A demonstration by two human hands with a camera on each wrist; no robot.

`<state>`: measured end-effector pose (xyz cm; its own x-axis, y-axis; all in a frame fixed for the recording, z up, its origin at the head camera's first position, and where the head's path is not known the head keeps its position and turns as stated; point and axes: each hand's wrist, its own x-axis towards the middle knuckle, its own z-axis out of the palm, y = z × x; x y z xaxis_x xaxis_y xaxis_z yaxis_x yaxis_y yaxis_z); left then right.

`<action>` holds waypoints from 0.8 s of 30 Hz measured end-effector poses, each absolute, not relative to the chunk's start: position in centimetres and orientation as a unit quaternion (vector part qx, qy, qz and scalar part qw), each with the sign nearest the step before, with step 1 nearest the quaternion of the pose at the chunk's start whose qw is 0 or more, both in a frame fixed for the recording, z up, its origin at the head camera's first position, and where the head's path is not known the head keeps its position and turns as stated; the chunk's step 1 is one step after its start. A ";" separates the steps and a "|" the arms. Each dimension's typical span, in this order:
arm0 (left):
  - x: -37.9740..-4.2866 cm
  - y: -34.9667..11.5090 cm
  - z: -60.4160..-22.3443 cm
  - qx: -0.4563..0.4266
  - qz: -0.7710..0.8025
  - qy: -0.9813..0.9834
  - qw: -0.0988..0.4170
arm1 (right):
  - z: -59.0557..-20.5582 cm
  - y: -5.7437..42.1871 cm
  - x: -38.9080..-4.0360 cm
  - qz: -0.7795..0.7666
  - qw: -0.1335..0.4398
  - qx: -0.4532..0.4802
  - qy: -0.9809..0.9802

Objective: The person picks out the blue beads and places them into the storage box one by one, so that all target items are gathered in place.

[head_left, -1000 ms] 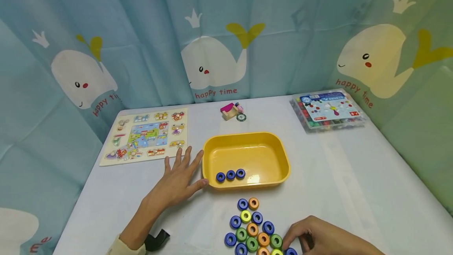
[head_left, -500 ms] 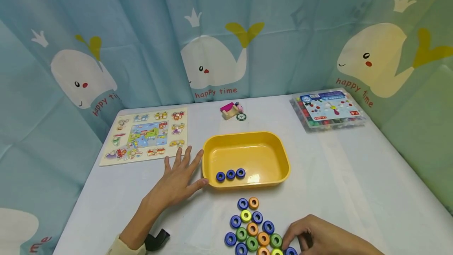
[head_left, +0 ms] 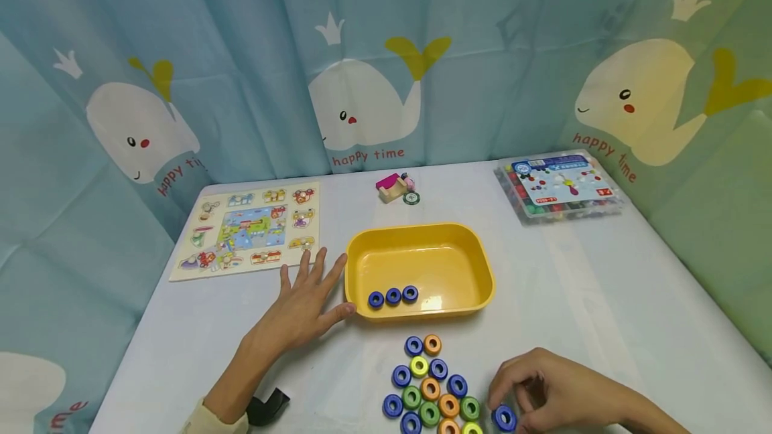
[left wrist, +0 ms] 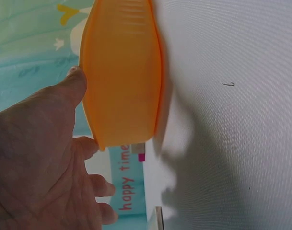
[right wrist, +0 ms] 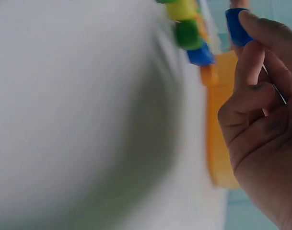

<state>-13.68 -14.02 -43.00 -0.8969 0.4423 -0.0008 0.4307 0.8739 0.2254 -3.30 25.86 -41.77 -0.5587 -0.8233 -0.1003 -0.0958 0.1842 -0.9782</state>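
My right hand point(head_left: 551, 390) pinches a blue ring bead point(head_left: 504, 418) between thumb and fingertips, just right of the bead group; the right wrist view shows the same blue bead point(right wrist: 239, 27) raised off the table. Spread fingers of my left hand point(head_left: 304, 307) rest at the left end of a yellow tray point(head_left: 422, 236), its thumb and index finger touching the rim. Inside the tray, three blue ring beads point(head_left: 393, 297) line up along the near left side. In front of it lies a cluster of blue, orange, yellow and green ring beads point(head_left: 430, 390), partly cut off by the frame's bottom edge.
A wooden picture puzzle board point(head_left: 253, 230) lies at the back left. Small toy pieces point(head_left: 393, 187) sit behind the tray. At the back right is a clear plastic box point(head_left: 561, 186) of colourful parts. A black object point(head_left: 267, 408) lies beside the left forearm. Whale-print curtains point(head_left: 241, 52) enclose the table.
My right hand has lifted a blue bead from the right side of the cluster and moved it slightly right and up. The left hand and tray stay in place.
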 end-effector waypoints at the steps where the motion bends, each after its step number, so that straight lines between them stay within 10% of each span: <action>1: -13.7 -14.0 -43.0 0.226 0.110 0.968 0.026 | -41.2 25.9 -3.6 -0.537 0.322 -0.341 0.701; 24: -13.8 -14.1 -43.0 0.226 0.113 0.967 0.024 | -35.6 23.0 -17.6 -0.441 0.228 -0.379 0.781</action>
